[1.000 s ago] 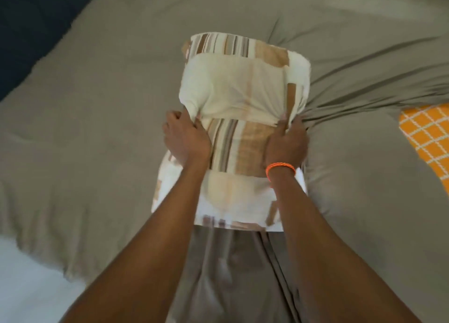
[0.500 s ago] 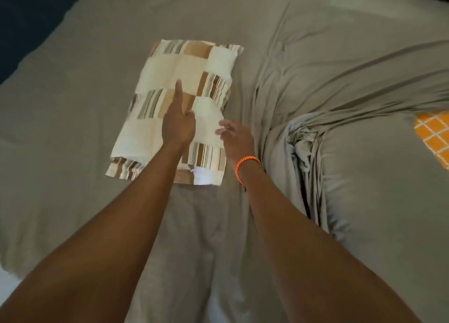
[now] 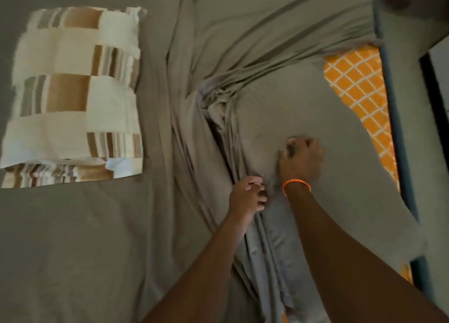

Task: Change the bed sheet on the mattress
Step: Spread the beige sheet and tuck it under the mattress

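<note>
Both the left hand (image 3: 247, 196) and right hand (image 3: 301, 157) clutch bunched sheet (image 3: 279, 108) right of the pillow (image 3: 73, 91). It looks soft and light; best gathered by its folds

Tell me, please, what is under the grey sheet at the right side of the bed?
Under the grey sheet an orange cover with a white grid shows where the sheet is pulled back. Both hands, left hand and right hand, grip the sheet. The rest beneath stays covered.

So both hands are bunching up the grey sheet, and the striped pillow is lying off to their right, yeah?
Not quite. In the head view the striped pillow lies to their left, not right. The left hand and right hand are indeed gripping the grey sheet.
</note>
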`<act>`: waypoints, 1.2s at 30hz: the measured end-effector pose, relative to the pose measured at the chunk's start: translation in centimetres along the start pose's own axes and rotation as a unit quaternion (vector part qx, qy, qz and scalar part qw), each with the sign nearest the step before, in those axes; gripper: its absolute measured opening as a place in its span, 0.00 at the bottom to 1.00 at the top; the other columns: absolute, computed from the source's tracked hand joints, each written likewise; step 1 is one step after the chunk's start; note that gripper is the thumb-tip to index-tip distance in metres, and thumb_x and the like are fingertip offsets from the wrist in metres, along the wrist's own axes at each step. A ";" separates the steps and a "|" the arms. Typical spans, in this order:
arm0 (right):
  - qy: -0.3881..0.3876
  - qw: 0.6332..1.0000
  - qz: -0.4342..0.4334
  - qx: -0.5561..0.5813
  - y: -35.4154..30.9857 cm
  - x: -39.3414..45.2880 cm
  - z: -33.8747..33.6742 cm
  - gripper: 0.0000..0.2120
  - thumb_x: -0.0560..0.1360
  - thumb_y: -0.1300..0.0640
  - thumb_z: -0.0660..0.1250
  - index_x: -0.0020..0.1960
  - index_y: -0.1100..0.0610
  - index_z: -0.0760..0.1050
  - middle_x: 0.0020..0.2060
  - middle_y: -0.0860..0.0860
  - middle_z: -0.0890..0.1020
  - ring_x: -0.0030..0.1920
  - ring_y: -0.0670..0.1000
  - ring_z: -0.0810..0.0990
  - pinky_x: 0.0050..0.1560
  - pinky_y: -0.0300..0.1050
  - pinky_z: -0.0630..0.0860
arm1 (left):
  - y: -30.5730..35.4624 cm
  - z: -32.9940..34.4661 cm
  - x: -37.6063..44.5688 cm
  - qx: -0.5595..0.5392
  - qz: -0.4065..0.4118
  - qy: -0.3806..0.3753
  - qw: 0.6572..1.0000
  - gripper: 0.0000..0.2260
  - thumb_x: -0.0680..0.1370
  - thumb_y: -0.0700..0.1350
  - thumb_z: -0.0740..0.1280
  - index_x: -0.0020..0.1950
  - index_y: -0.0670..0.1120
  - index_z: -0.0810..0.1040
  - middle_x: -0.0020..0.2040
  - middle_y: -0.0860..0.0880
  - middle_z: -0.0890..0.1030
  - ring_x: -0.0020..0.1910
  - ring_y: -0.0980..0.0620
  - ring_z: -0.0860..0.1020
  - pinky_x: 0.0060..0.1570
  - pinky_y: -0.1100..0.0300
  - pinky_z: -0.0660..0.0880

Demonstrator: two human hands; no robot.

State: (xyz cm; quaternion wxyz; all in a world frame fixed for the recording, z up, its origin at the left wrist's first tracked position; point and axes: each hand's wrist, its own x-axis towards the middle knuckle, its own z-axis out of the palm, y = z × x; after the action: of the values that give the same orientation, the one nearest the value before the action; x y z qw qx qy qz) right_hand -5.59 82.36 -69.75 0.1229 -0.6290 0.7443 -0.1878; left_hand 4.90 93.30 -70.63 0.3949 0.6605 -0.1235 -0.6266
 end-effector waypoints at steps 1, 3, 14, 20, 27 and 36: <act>0.010 0.999 0.024 -0.022 2.3 0.5 -0.9 0.12 0.69 0.50 0.74 0.52 0.50 0.79 0.56 0.52 0.75 0.59 0.59 0.74 0.58 0.55 0.74 | -1.2 1.8 0.0 0.022 0.019 0.032 0.999 0.06 0.85 0.39 0.63 0.55 0.47 0.79 0.48 0.47 0.80 0.42 0.46 0.81 0.41 0.54 0.78; 0.004 0.997 0.049 -0.051 5.5 1.3 -2.1 0.21 0.66 0.44 0.77 0.56 0.47 0.77 0.60 0.52 0.74 0.63 0.58 0.73 0.61 0.56 0.71 | -2.6 3.4 0.5 0.105 0.068 0.104 0.987 0.05 0.82 0.42 0.68 0.58 0.47 0.78 0.54 0.44 0.78 0.51 0.41 0.80 0.52 0.48 0.78; -0.110 0.988 0.069 -0.089 14.3 7.5 -3.8 0.74 0.52 0.16 0.69 0.83 0.46 0.37 0.81 0.66 0.52 0.81 0.65 0.52 0.71 0.68 0.61 | -4.3 12.1 0.0 0.203 0.127 0.244 0.940 0.23 0.83 0.61 0.64 0.76 0.62 0.62 0.68 0.43 0.77 0.64 0.40 0.77 0.64 0.47 0.74; -0.146 0.982 0.093 -0.069 18.3 12.3 -7.2 0.49 0.66 0.23 0.70 0.70 0.61 0.71 0.62 0.63 0.80 0.62 0.66 0.79 0.67 0.63 0.68 | -2.8 17.0 -0.5 0.238 0.162 0.251 0.924 0.29 0.83 0.65 0.60 0.83 0.65 0.56 0.80 0.50 0.69 0.75 0.46 0.72 0.72 0.51 0.68; -0.018 0.986 0.158 -0.054 23.2 11.7 -14.7 0.22 0.77 0.47 0.68 0.59 0.65 0.78 0.57 0.68 0.80 0.57 0.71 0.80 0.56 0.60 0.75 | -3.0 23.7 -1.6 0.236 0.211 0.172 0.933 0.25 0.80 0.54 0.72 0.77 0.60 0.73 0.71 0.52 0.79 0.69 0.49 0.77 0.66 0.60 0.71; 0.065 0.954 0.294 -0.005 26.4 8.7 -22.9 0.21 0.77 0.49 0.69 0.59 0.66 0.78 0.58 0.70 0.78 0.58 0.72 0.78 0.59 0.60 0.73 | -0.4 28.5 -2.9 0.227 0.298 0.109 0.921 0.24 0.78 0.49 0.74 0.74 0.62 0.77 0.70 0.56 0.80 0.67 0.55 0.78 0.67 0.58 0.74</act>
State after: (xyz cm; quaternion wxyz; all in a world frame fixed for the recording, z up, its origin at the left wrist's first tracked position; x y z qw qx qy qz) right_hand -40.27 80.35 -60.20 0.1215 -0.3693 0.9035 -0.1802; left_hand -22.17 84.99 -65.95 0.4142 0.7290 -0.4098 -0.3594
